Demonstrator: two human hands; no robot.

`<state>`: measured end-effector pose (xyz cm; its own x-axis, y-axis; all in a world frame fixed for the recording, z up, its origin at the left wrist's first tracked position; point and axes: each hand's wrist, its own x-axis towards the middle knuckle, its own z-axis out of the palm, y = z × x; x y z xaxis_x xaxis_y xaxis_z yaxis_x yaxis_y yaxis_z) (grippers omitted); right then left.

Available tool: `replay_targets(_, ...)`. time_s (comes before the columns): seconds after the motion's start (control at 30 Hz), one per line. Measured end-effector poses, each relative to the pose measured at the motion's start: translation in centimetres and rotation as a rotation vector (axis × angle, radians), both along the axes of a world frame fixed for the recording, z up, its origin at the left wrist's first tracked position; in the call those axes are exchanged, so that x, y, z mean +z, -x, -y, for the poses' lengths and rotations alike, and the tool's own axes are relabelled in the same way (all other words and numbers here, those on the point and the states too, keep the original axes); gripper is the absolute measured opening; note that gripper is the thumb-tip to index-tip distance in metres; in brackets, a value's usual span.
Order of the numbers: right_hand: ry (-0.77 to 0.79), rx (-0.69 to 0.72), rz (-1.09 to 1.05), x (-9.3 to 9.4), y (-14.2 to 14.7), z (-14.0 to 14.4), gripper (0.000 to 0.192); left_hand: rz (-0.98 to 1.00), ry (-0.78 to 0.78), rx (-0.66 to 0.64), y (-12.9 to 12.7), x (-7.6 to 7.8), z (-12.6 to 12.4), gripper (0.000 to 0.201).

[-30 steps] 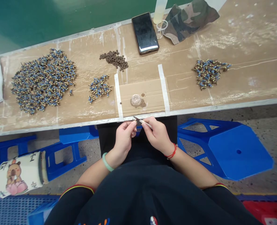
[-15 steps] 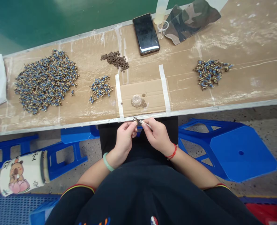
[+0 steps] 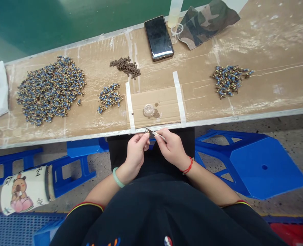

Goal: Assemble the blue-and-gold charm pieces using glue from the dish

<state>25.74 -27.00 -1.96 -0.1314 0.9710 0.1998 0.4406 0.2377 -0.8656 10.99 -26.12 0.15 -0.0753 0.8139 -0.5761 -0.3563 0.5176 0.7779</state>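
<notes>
At lower centre, the right hand (image 3: 172, 147) pinches tweezers (image 3: 155, 133) whose tips meet a small part, too small to identify, closed in the left hand (image 3: 137, 148) grip at the tabletop (image 3: 243, 99) edge, below a clear dish (image 3: 148, 110).

Bench edge (image 3: 218, 120) blocks fwd; lap free.

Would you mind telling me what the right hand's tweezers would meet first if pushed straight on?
Probably the left hand's fingertips: the tweezers in the right hand point straight at them, though depth is unclear.
</notes>
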Motion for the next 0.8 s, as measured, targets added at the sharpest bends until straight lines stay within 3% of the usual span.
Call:
replay_targets(0.33, -0.053, 0.053, 0.072, 0.0, -0.1, -0.2, 0.022, -0.007, -0.005, 0.008, 0.0, -0.1, 0.0, 0.046)
replay_targets(0.63, -0.401, 0.082, 0.449, -0.3, -0.4, -0.9, 0.022, -0.037, -0.039, 0.016, 0.3, -0.7, 0.1, 0.047)
replay_targets(0.8, -0.292, 0.037, 0.276, -1.3, 0.0, -0.6, 0.022, -0.013, -0.046, 0.039, 0.2, -1.1, 0.1, 0.045)
